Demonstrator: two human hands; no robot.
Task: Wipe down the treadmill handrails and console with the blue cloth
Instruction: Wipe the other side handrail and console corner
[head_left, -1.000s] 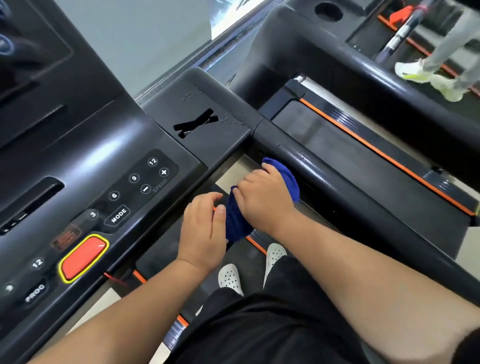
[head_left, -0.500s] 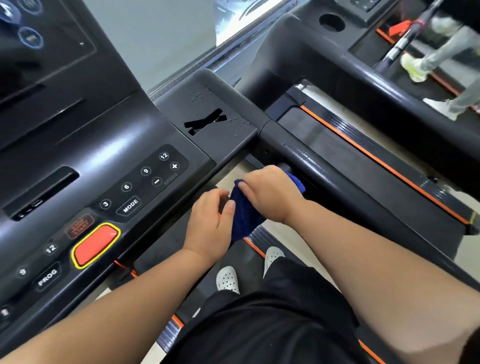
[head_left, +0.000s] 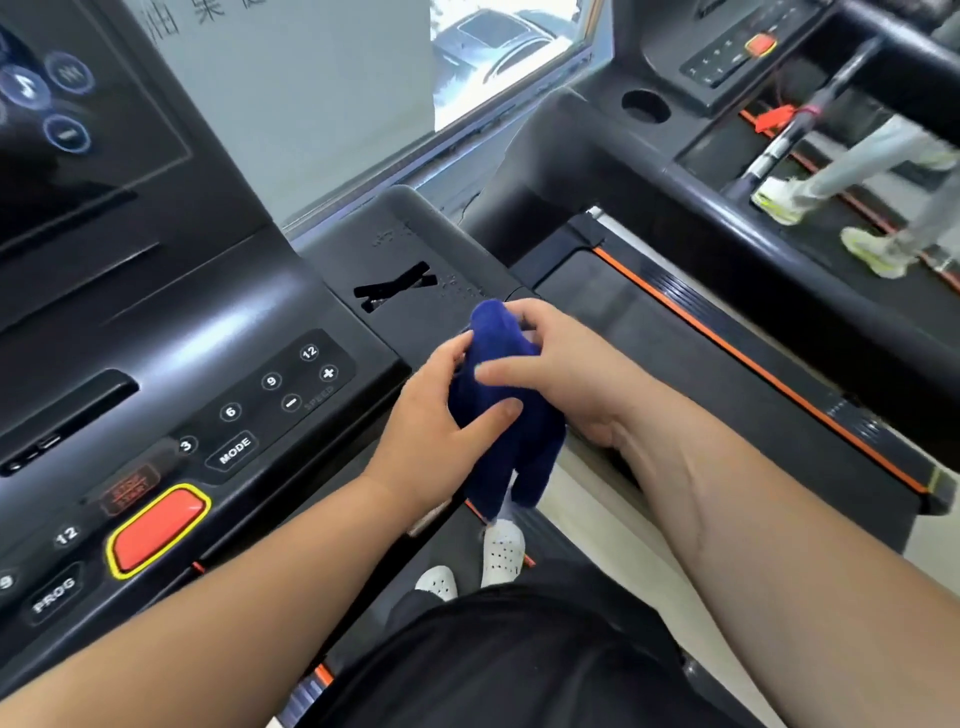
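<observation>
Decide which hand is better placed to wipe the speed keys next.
Left, probably: the left hand grips the blue cloth beside the speed keys; the right hand, also gripping it, lies farther away.

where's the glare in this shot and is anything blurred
Head view: window light leaves a bright streak on the console above the speed buttons; top right, another person's legs are motion-blurred; the left hand, right hand and blue cloth are slightly soft.

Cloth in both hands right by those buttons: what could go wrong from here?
Wiping the console could accidentally press the speed keys or the red button. The cloth, bunched between the left hand and right hand, hangs loose and might slip.
</observation>
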